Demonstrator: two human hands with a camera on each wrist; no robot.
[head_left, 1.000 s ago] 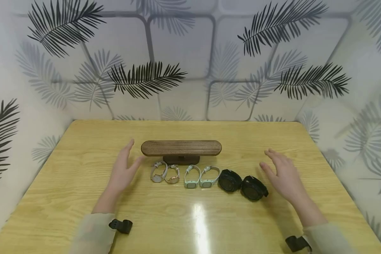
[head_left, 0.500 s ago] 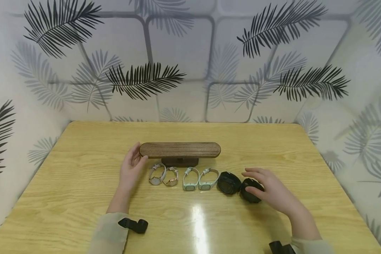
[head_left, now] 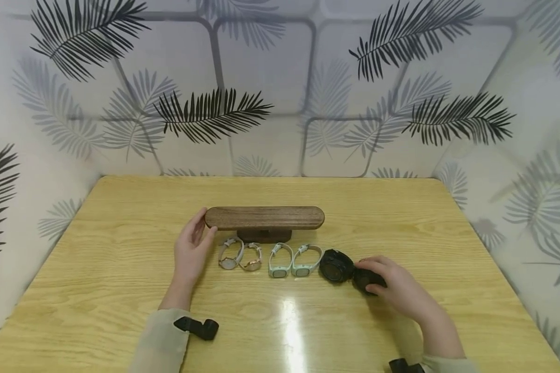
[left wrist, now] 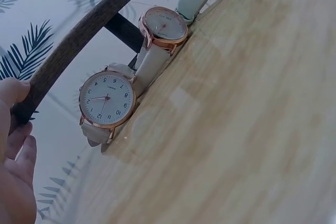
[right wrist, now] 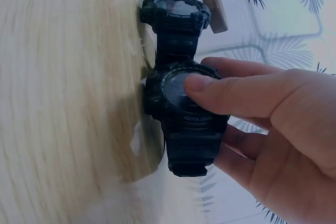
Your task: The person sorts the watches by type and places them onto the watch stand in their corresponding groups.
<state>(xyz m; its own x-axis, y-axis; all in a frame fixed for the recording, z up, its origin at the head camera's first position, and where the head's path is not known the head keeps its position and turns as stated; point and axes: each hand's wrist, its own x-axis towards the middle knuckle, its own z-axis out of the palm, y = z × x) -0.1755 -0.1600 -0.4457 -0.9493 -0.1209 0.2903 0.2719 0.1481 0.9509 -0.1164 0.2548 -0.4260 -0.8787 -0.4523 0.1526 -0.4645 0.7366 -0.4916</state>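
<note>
My left hand (head_left: 190,255) grips the left end of a dark wooden watch stand (head_left: 265,218), thumb at the front and fingers behind. My right hand (head_left: 403,291) pinches the rightmost black sports watch (right wrist: 193,142). Its thumb (right wrist: 231,94) presses on the dial and the other fingers lie behind the strap. Touching that watch on its left is another black sports watch (head_left: 337,266). In front of the stand are two mint-green watches (head_left: 279,272) and two watches with pale straps and rose-gold cases (left wrist: 107,99), all standing on their looped straps.
The light wooden table (head_left: 121,248) runs back to a wall (head_left: 266,72) with a printed leaf pattern. Each sleeve has a black strap with a small camera (head_left: 209,329) at the wrist.
My left hand has moved right to the stand's end and taken hold of it. My right hand has moved left and down onto the rightmost black watch and closed on it.
</note>
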